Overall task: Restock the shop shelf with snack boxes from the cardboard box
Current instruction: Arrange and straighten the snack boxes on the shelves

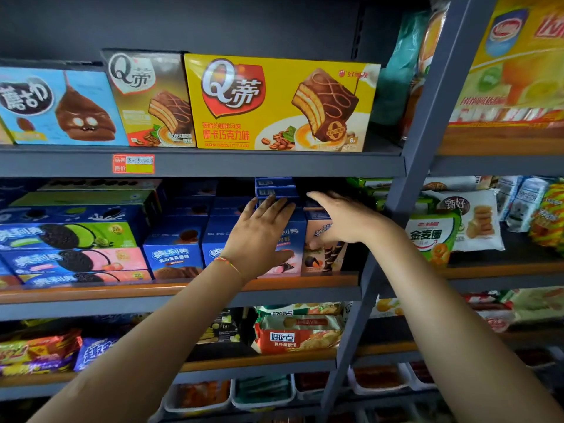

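Observation:
On the middle shelf (183, 289) stands a row of upright blue snack boxes (174, 253). My left hand (259, 236) lies flat with fingers spread against the front of one blue box (291, 235), holding nothing. Just right of it, my right hand (338, 218) curls over the top of a beige snack box (320, 259) at the row's right end, thumb on its front. Behind my fingers, flat blue boxes (276, 186) are stacked near the shelf above. The cardboard box is out of view.
Green and pink cookie boxes (70, 248) fill the shelf's left part. Large cake boxes (280, 102) sit on the upper shelf. A grey upright post (396, 193) borders the bay on the right, with bagged snacks (457, 221) beyond. Lower shelves hold packets.

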